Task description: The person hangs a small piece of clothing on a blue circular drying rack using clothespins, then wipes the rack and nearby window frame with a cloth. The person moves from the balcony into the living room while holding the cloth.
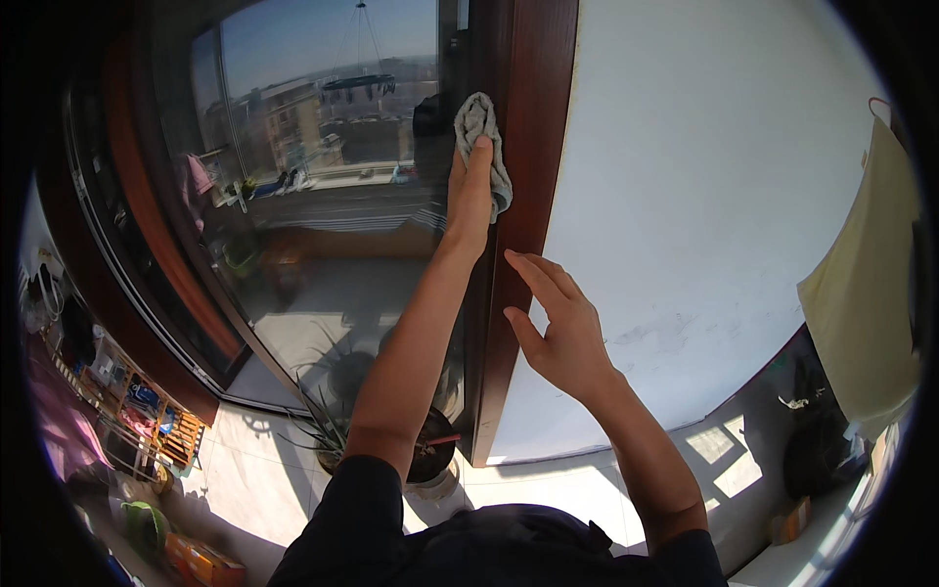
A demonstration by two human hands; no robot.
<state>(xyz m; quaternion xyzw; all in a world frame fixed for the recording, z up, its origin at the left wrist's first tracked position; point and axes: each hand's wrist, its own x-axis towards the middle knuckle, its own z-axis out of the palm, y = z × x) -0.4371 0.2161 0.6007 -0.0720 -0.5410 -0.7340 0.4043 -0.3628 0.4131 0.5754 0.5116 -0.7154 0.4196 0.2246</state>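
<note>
A crumpled grey cloth [480, 117] is in my left hand [472, 194], pressed against the dark frame edge beside the glass door. My thumb lies over the cloth, and part of it is hidden behind the hand. To the right runs the reddish-brown wooden door casing [539, 95]. Lower down, my right hand [561, 323] holds nothing. Its fingers are spread in front of the casing and the white wall [682, 220]; whether the fingertips touch the wood I cannot tell. The glass pane [352, 271] on the left mirrors a window and a hanging clothes dryer.
Potted plants [433, 447] stand on the tiled floor by the door's foot. A slatted wooden rack [180, 433] holding things is at far left, near an orange box [202, 561]. A pale yellow cloth [866, 293] hangs at right.
</note>
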